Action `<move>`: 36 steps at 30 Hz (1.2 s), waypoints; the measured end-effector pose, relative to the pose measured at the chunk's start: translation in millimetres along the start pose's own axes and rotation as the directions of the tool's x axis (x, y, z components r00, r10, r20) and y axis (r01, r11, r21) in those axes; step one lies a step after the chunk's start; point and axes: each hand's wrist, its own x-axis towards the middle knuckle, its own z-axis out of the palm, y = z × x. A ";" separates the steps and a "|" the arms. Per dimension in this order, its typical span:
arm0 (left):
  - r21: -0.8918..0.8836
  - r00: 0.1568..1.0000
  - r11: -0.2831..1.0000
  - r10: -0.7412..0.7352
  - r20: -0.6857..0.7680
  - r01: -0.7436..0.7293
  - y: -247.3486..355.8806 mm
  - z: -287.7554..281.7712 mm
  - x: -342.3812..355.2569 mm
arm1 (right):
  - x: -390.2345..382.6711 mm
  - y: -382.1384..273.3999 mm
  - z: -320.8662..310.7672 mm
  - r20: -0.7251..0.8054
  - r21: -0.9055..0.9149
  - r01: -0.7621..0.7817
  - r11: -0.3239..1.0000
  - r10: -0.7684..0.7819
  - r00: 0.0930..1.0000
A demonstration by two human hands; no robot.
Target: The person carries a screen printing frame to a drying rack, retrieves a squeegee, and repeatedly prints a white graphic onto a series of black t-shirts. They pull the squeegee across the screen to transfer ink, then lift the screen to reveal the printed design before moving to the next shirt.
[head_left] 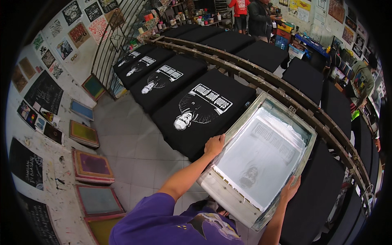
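Observation:
A framed printing screen (pixel 261 151), pale with a white ink layer and a faint design, is tilted between my hands. My left hand (pixel 214 145) is closed on its left edge, and my right hand (pixel 289 188) grips its lower right edge. Just left of the screen, a black T-shirt on a board (pixel 241 92) bears a white printed figure and lettering; several more printed shirts lie along the row behind it. A plain black shirt (pixel 310 196) lies below the screen at the right, partly hidden by it.
A wooden double rail (pixel 228 61) curves between the rows of boards. Several coloured screens (pixel 93 166) lean along the left wall above a tiled floor (pixel 134 159). Two people (pixel 261 18) stand at the back, another person (pixel 359 85) at the right. Crowded shelves (pixel 175 14) line the back.

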 end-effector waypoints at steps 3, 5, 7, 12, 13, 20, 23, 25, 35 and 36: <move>0.032 0.994 0.997 -0.071 0.080 0.069 9.6 -10.7 3.2 | -2.5 2.5 -2.8 -0.016 0.053 -0.085 0.995 0.086 0.996; 0.044 0.992 0.994 -0.107 0.065 0.105 8.4 -9.1 0.0 | -1.1 2.1 -2.5 -0.002 0.121 -0.177 0.977 0.179 0.984; 0.082 0.992 0.989 -0.123 0.028 0.120 -0.7 -8.3 3.7 | -2.0 0.7 2.6 0.009 0.109 -0.162 0.981 0.162 0.987; 0.106 0.992 0.986 -0.129 0.012 0.127 5.2 -8.3 1.0 | -3.1 -0.6 0.0 0.020 0.209 -0.270 0.940 0.272 0.962; 0.112 0.988 0.983 -0.148 0.031 0.144 5.2 -8.1 4.1 | -2.6 -0.6 0.2 0.024 0.219 -0.267 0.939 0.268 0.963; 0.083 0.992 0.991 -0.107 0.063 0.101 13.3 -14.9 2.1 | 0.7 1.9 0.4 -0.032 -0.038 -0.149 0.988 0.148 0.988; 0.080 0.993 0.993 -0.097 0.068 0.091 12.1 -15.3 0.9 | -0.1 4.5 0.2 -0.021 -0.094 -0.119 0.988 0.117 0.993; 0.103 0.989 0.989 -0.114 0.095 0.104 10.3 -16.3 2.4 | -1.8 -1.9 -0.5 -0.015 -0.089 -0.131 0.987 0.130 0.991; -0.010 0.978 0.996 -0.082 0.193 0.085 4.7 -14.4 7.8 | -1.0 -9.6 -4.6 -0.088 -0.035 -0.239 0.970 0.236 0.968; -0.015 0.977 0.997 -0.069 0.202 0.074 1.5 -14.7 8.5 | -0.9 -13.1 -5.4 -0.077 -0.015 -0.277 0.961 0.275 0.958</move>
